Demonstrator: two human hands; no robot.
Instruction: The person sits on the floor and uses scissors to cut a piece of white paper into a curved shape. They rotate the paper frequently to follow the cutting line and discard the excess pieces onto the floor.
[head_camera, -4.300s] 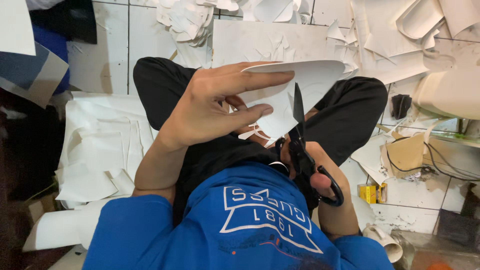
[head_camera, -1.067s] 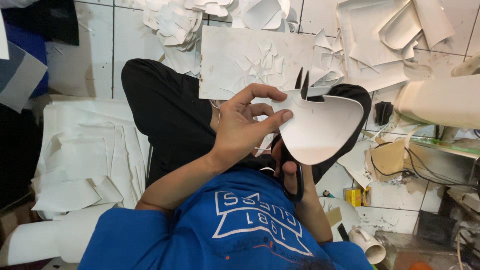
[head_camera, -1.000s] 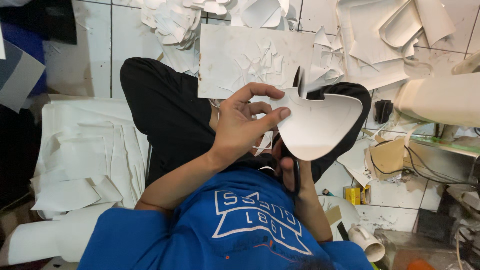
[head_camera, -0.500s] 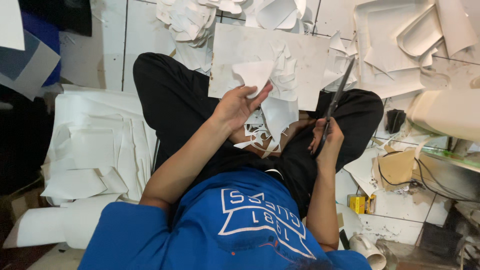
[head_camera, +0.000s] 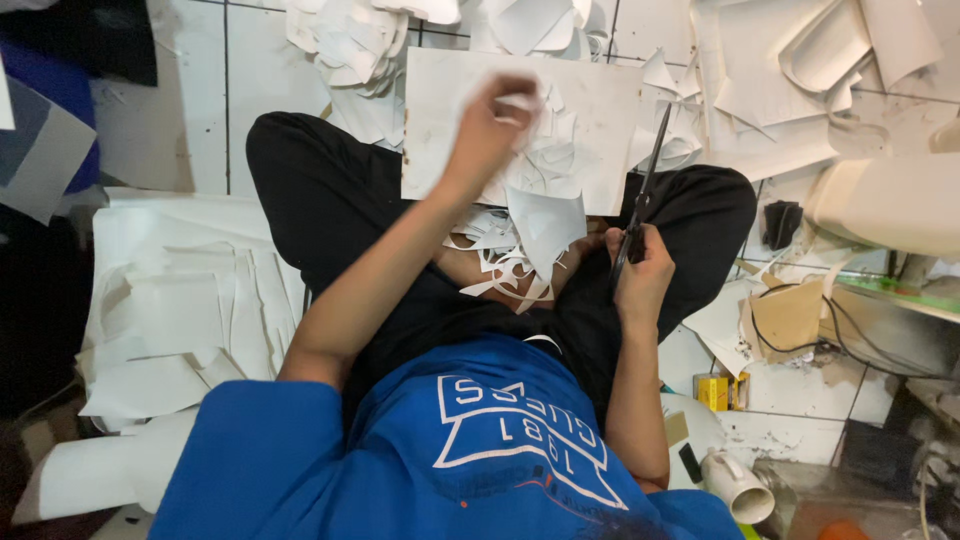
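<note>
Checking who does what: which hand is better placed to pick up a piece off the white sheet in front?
Left, probably. The left hand is stretched out over the white sheet, though blurred; the right hand sits back near the lap, its grip taken up by scissors.

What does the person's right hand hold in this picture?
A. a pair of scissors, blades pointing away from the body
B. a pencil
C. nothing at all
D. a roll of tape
A: the right hand grips black scissors, the closed blades pointing away over the white sheet.
</note>
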